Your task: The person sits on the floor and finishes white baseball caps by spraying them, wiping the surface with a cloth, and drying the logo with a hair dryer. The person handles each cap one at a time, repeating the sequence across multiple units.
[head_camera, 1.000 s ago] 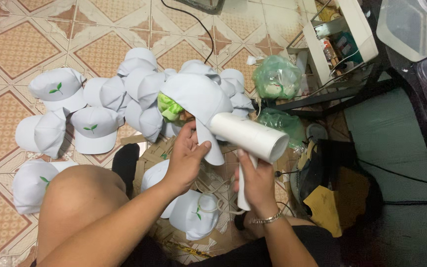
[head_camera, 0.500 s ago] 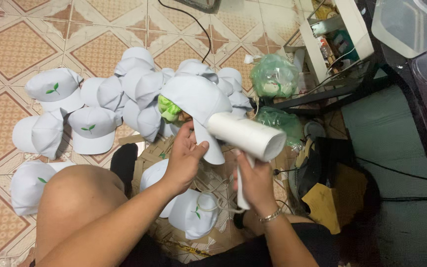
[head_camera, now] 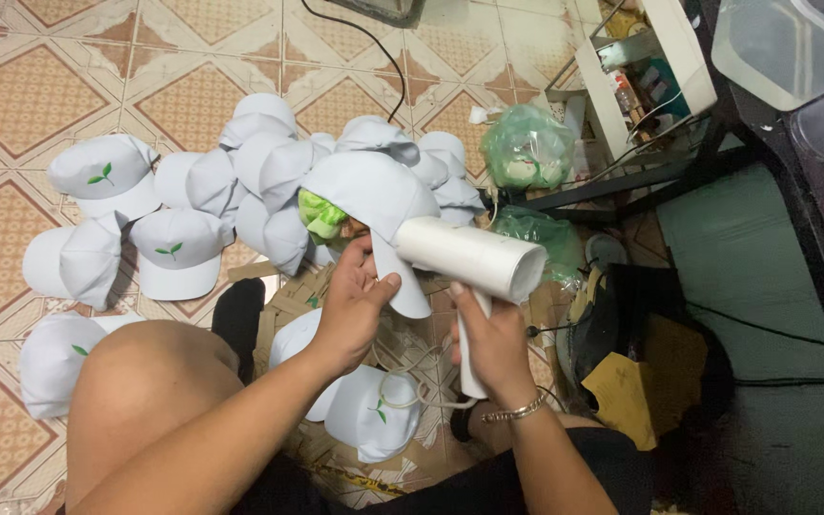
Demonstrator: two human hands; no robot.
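Note:
My left hand (head_camera: 353, 307) grips the brim of a white cap (head_camera: 369, 191) held up over the floor, with a bright green cloth (head_camera: 320, 215) tucked under its crown. My right hand (head_camera: 491, 339) is closed round the handle of a white hair dryer (head_camera: 474, 259), whose barrel points left at the cap. Several more white caps with small green leaf marks (head_camera: 172, 250) lie spread on the tiled floor beyond my knee. Two caps (head_camera: 369, 415) lie below my hands.
A green plastic bag (head_camera: 526, 148) sits beside a white rack (head_camera: 655, 72) of small items at the upper right. A black cable (head_camera: 360, 38) runs over the tiles. Clear plastic tubs (head_camera: 784, 48) stand on a dark surface at the right. Cardboard scraps lie under my hands.
Both hands and the cap have stayed nearly in place; the dryer has dipped and shifted slightly left toward the cap.

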